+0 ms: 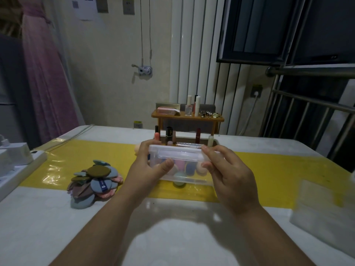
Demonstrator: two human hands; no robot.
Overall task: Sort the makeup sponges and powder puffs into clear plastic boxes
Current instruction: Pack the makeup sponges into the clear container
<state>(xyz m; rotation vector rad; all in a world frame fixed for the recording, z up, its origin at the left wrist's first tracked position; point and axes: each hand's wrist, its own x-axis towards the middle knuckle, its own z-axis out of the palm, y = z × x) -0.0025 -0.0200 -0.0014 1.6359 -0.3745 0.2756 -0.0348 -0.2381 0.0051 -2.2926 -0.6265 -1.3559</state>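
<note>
A clear plastic box (180,156) with its lid on stands at the middle of the table on the yellow strip. Several coloured makeup sponges (189,167) show through its wall, pink, blue and peach. My left hand (151,166) grips the box's left end, thumb on the front. My right hand (226,169) grips its right end, fingers curled over the lid edge. A pile of flat powder puffs (96,181), blue, brown and pink, lies on the table to the left, apart from both hands.
Behind the box stand lipsticks (169,134) and a small wooden shelf (187,117) with bottles. A white power strip (21,166) sits at the left edge. Another clear box (324,210) lies at the right. A pale green sponge (178,182) sits under the box's front.
</note>
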